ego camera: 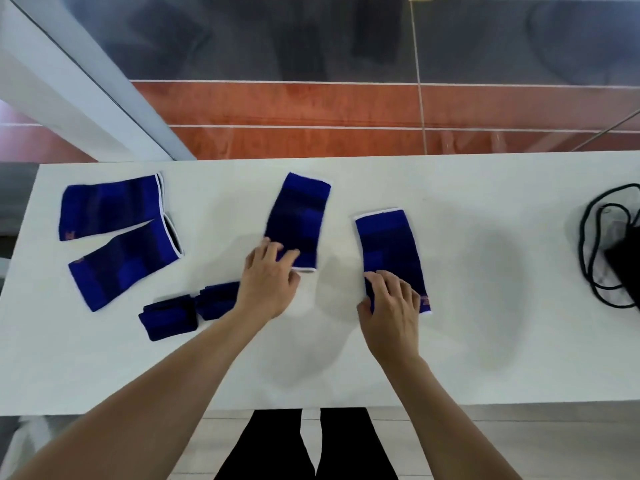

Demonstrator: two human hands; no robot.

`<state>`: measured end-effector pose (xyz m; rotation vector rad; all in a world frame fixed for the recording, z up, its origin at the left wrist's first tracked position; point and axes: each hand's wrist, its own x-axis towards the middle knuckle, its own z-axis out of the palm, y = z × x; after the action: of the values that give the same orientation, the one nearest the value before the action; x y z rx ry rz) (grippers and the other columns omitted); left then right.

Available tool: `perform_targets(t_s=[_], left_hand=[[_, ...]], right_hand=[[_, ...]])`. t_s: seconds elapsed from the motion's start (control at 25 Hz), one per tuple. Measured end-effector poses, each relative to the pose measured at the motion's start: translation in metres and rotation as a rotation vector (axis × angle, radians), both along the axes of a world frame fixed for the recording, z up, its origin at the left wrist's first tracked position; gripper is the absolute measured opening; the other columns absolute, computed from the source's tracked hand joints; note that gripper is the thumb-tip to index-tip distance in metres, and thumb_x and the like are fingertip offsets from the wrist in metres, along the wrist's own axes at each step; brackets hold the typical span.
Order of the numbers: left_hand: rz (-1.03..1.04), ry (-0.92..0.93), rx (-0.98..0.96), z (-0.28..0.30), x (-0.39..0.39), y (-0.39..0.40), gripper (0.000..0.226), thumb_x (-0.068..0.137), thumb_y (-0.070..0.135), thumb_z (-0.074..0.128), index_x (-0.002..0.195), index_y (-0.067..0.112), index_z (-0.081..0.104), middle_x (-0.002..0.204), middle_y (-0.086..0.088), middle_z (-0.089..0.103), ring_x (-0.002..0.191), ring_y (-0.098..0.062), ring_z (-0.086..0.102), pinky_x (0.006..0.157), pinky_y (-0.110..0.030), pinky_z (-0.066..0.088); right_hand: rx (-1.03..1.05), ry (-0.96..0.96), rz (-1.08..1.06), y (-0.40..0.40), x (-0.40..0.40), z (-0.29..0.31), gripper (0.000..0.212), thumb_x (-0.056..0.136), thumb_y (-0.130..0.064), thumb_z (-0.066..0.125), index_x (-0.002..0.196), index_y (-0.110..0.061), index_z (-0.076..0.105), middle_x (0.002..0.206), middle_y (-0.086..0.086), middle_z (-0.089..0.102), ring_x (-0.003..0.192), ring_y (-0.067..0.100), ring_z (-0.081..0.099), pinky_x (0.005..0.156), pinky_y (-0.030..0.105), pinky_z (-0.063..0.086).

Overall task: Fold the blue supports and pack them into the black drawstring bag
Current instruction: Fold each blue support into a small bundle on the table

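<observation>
Blue supports and lie flat under your left hand and right hand, fingers pressing without clear grasp, so stretchy knit may spring open after folding.

Left hand: reaching forward, palm down — fingers spread, pressing flat.
Right hand: reaching forward — fingers curling down, thumb tucked.

4 blue supports flat; 2 folded; black drawstring bag right.
</observation>
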<state>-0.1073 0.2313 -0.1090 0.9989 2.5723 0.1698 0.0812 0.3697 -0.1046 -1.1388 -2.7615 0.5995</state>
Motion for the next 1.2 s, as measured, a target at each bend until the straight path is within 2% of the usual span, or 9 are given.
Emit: perform_targets(t_s=[0.28, 0.48, 0.6, 0.68, 0.76, 0.92, 1.04, 1.12, 1.2], left_hand=[[-0.108, -0.221, 0.156, 0.01, 0.075, -0.02, 0.038, 0.095, 0.014, 0.051, 0.132, 0.019, 0.055, 0.12, 0.0, 0.053, 0.113, -0.021, 0.05, 0.099, -0.035, 0.044], [0.115, -0.402, 0.289, 0.019, 0.073, -0.037, 0.036, 0.093, -0.002, 0.047, 0.119, 0.019, 0.058, 0.12, 0.007, 0.051, 0.1, -0.01, 0.058, 0.088, -0.024, 0.049], [0.388, -0.439, 0.349, 0.024, 0.058, -0.034, 0.028, 0.096, 0.005, 0.05, 0.119, 0.019, 0.057, 0.113, 0.006, 0.053, 0.09, -0.006, 0.059, 0.075, -0.01, 0.044], [0.607, -0.504, 0.349, 0.02, 0.048, -0.029, 0.025, 0.095, 0.013, 0.056, 0.12, 0.016, 0.055, 0.102, 0.006, 0.059, 0.087, -0.011, 0.063, 0.074, -0.016, 0.049], [0.863, -0.639, 0.388, 0.018, 0.037, -0.019, 0.03, 0.09, 0.02, 0.062, 0.118, 0.01, 0.057, 0.095, 0.0, 0.067, 0.084, -0.02, 0.07, 0.077, -0.035, 0.061], [1.169, -0.914, 0.528, 0.024, 0.024, 0.007, 0.014, 0.091, 0.021, 0.067, 0.1, 0.01, 0.064, 0.095, -0.011, 0.072, 0.085, -0.027, 0.072, 0.065, -0.039, 0.063], [1.226, -0.933, 0.62, 0.028, 0.016, 0.026, 0.031, 0.087, 0.01, 0.069, 0.115, 0.008, 0.058, 0.105, -0.013, 0.07, 0.086, -0.028, 0.072, 0.057, -0.036, 0.061], [1.139, -0.907, 0.688, 0.037, 0.014, 0.041, 0.043, 0.087, 0.005, 0.062, 0.127, 0.016, 0.051, 0.104, -0.012, 0.068, 0.083, -0.027, 0.072, 0.058, -0.037, 0.063], [0.969, -0.877, 0.697, 0.051, 0.013, 0.056, 0.035, 0.09, 0.005, 0.055, 0.122, 0.019, 0.057, 0.097, -0.015, 0.068, 0.072, -0.026, 0.072, 0.06, -0.038, 0.062]], right_hand=[[-0.173, -0.056, 0.271, -0.047, -0.02, 0.002, 0.04, 0.081, -0.018, 0.072, 0.119, -0.026, 0.062, 0.117, -0.011, 0.065, 0.111, 0.018, 0.057, 0.098, 0.033, 0.039], [-0.052, -0.177, 0.258, -0.076, -0.004, -0.005, 0.065, 0.065, -0.058, 0.077, 0.119, -0.027, 0.06, 0.124, -0.006, 0.059, 0.118, 0.019, 0.054, 0.11, 0.049, 0.036], [0.095, -0.146, 0.222, -0.093, -0.007, -0.012, 0.04, 0.08, -0.045, 0.075, 0.109, -0.02, 0.063, 0.117, 0.003, 0.062, 0.115, 0.026, 0.058, 0.11, 0.057, 0.036], [0.123, -0.088, 0.187, -0.097, -0.011, -0.013, 0.018, 0.088, -0.03, 0.07, 0.101, -0.019, 0.063, 0.109, 0.003, 0.064, 0.113, 0.027, 0.06, 0.11, 0.057, 0.036], [0.089, -0.016, 0.162, -0.095, -0.01, -0.009, 0.007, 0.092, -0.025, 0.062, 0.098, -0.021, 0.063, 0.102, -0.002, 0.066, 0.11, 0.023, 0.062, 0.111, 0.052, 0.035], [0.019, 0.154, 0.092, -0.084, 0.008, 0.011, 0.014, 0.095, -0.021, 0.056, 0.106, -0.023, 0.063, 0.101, -0.006, 0.064, 0.096, 0.018, 0.058, 0.097, 0.038, 0.041], [-0.088, 0.232, -0.05, -0.069, 0.024, 0.021, 0.02, 0.097, -0.023, 0.051, 0.112, -0.025, 0.064, 0.105, -0.009, 0.062, 0.095, 0.013, 0.057, 0.09, 0.032, 0.041], [-0.21, 0.259, -0.16, -0.058, 0.031, 0.027, 0.018, 0.1, -0.02, 0.054, 0.112, -0.027, 0.064, 0.103, -0.015, 0.064, 0.093, 0.006, 0.058, 0.086, 0.028, 0.042], [-0.426, 0.346, -0.346, -0.043, 0.033, 0.034, 0.017, 0.101, -0.017, 0.055, 0.108, -0.029, 0.064, 0.098, -0.02, 0.066, 0.088, 0.006, 0.061, 0.078, 0.024, 0.047]])
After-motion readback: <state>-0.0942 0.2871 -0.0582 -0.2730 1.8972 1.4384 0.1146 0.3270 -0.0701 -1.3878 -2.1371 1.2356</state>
